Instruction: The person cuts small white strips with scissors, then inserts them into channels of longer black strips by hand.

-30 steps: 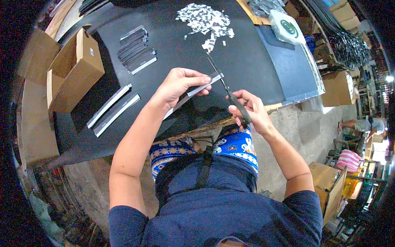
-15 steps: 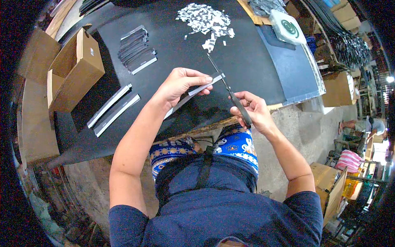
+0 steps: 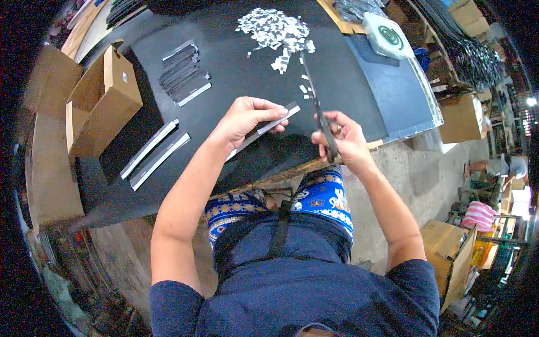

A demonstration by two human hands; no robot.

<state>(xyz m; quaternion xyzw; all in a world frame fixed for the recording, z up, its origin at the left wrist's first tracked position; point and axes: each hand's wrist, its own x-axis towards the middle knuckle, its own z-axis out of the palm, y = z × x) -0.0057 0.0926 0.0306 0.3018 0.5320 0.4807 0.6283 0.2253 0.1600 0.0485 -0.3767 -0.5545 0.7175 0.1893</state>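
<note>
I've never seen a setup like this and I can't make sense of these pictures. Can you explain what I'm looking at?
There is no machine here: these are a person's own bare hands, seen by a camera worn on their head, looking forward and down. That is why the arms reach up from the bottom.

The left hand pinches a dark and white strip. The right hand holds long, dark scissors.

On the black work surface lie a pile of small white and dark pieces, a stack of strips and two separate strips. An open cardboard box sits at the left.
</note>
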